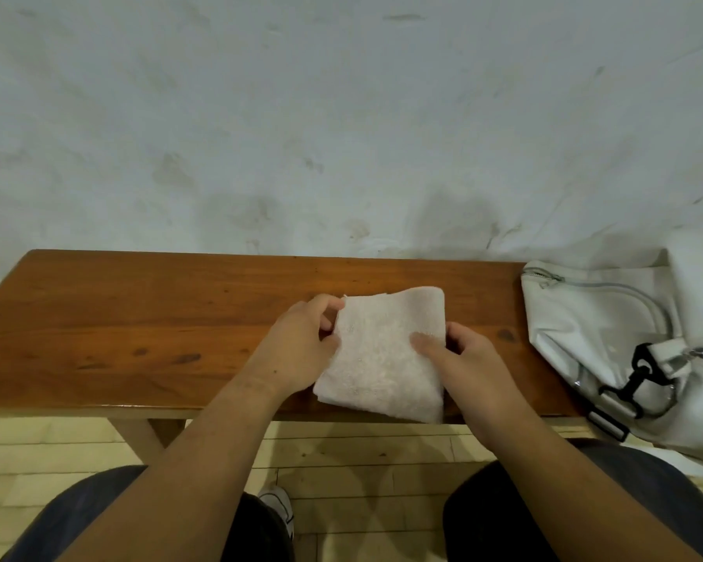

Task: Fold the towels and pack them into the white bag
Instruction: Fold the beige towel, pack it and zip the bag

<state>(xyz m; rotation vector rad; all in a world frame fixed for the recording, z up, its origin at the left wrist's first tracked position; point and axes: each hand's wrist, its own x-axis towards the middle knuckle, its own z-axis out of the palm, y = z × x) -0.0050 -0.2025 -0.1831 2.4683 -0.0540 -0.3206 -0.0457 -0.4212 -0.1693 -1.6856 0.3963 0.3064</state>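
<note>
- The towel (382, 350) is folded into a rough square. It lies on the bench (139, 318) near the front edge, a bit right of the middle.
- The left hand (297, 350) pinches the towel's left edge up near the far corner, fingers curled.
- The right hand (467, 367) grips the right edge, thumb flat on top and fingers tucked around the side.
- The bag (593, 330) sits slumped at the bench's right end, apart from the towel, with a black clip (634, 379) on its strap.
- There's a scuffed pale wall behind and a light wood floor below. Dark-trousered knees and a white shoe (279, 507) show at the bottom.
</note>
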